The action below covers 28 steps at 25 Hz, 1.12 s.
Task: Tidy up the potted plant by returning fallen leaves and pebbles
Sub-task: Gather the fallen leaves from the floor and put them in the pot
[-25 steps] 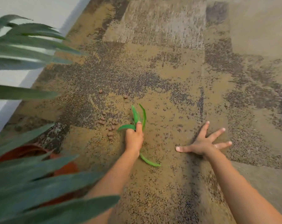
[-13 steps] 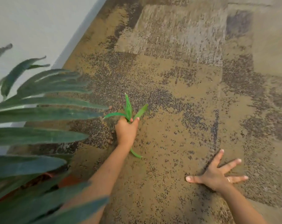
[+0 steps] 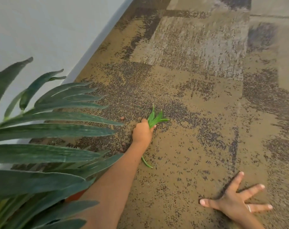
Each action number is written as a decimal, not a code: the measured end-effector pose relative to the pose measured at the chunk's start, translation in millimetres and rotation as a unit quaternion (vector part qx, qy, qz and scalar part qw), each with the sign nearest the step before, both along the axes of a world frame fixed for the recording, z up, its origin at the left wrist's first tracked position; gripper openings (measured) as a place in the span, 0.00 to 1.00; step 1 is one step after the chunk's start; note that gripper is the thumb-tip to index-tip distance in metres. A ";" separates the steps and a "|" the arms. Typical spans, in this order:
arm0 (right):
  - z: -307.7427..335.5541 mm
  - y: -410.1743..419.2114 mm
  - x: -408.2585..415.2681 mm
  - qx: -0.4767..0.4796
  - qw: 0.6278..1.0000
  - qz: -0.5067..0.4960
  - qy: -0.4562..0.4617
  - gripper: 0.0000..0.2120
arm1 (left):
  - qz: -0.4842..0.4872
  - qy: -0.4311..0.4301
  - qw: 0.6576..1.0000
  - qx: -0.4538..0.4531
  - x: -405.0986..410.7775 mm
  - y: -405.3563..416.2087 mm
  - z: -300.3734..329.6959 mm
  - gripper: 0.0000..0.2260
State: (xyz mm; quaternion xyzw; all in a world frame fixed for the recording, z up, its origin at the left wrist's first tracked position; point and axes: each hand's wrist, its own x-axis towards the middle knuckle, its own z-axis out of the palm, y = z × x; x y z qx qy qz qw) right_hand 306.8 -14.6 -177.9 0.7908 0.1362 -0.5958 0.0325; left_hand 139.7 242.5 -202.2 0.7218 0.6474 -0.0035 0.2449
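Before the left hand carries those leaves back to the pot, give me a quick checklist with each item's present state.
1. Fallen leaves gripped in left hand: ok, fist closed around them.
2. Whole bunch off the carpet: cannot tell, one leaf tip trails below the wrist.
3. Right hand bracing: ok, spread flat on the carpet.
4. Pebbles collected: not ok, a few lie beside the left hand.
5. Pot opening in view: not ok, only an orange sliver shows under the plant fronds.

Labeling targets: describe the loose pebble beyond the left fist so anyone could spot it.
Start at the potted plant along the wall. Past its frond tips, the left hand grips cut leaves. The pebble lies just left of that fist: small, round, reddish-brown, alone on the speckled carpet.
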 end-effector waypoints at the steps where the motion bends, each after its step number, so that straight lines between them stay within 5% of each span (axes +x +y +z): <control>1: 0.0 -0.7 0.2 0.003 1.000 0.000 -0.001 0.79 | -0.004 -0.002 1.000 -0.007 1.1 -3.2 1.2 0.12; 10: 5.9 -9.1 0.6 0.057 0.998 0.026 -0.018 0.77 | 0.076 -0.200 0.975 -0.055 0.9 -95.5 26.6 0.08; 16: -6.4 -25.4 3.7 0.115 0.991 0.048 -0.051 0.76 | 0.241 -0.398 0.878 -0.113 -10.2 -158.0 54.4 0.12; 19: -10.6 -47.6 -4.1 0.157 0.981 0.082 -0.081 0.69 | 0.295 -0.467 0.822 -0.139 -19.6 -193.9 68.9 0.10; 24: -11.0 -107.5 -4.7 0.212 0.945 0.212 -0.128 0.56 | 0.321 -0.484 0.797 -0.166 -30.0 -266.1 86.1 0.10; 28: 21.2 -127.4 -16.2 0.313 0.945 0.094 -0.026 0.36 | 0.347 -0.526 0.754 -0.185 -36.7 -320.8 98.1 0.10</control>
